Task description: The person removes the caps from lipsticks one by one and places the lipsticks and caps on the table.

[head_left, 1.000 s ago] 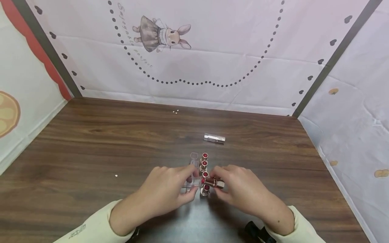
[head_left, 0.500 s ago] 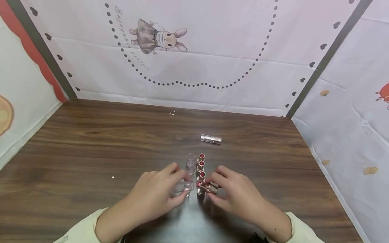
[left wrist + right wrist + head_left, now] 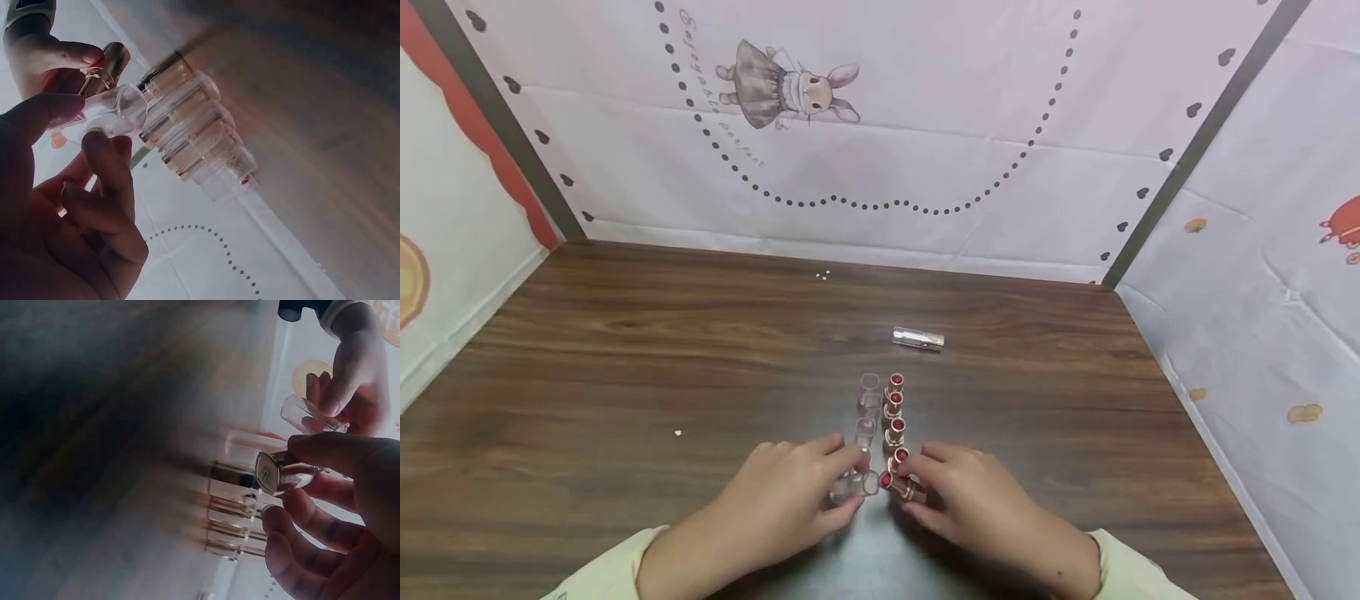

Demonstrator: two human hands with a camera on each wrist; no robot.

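Observation:
In the head view, my left hand (image 3: 790,492) pinches a clear lipstick cap (image 3: 853,487) between thumb and fingers, its mouth turned to the right. Facing it, my right hand (image 3: 981,500) grips an uncapped lipstick (image 3: 910,490), tilted, its red tip pointing left at the cap. A small gap separates cap and lipstick. Just beyond the hands, several uncapped lipsticks (image 3: 895,400) stand upright in a row. Left of them runs a parallel row of clear caps (image 3: 868,405), the nearest partly hidden by my left fingers. The right wrist view shows the held lipstick's square base (image 3: 269,472).
A shiny silver tube (image 3: 917,338) lies on its side behind the rows on the wooden table (image 3: 700,350). Small white bits (image 3: 823,275) lie near the back edge, with another white scrap (image 3: 677,432) at left. Printed cloth walls (image 3: 925,117) enclose the table.
Both hands have come toward the person, to the near end of the rows, carrying the cap and lipstick. More of the two standing rows shows now. The head view has shifted slightly.

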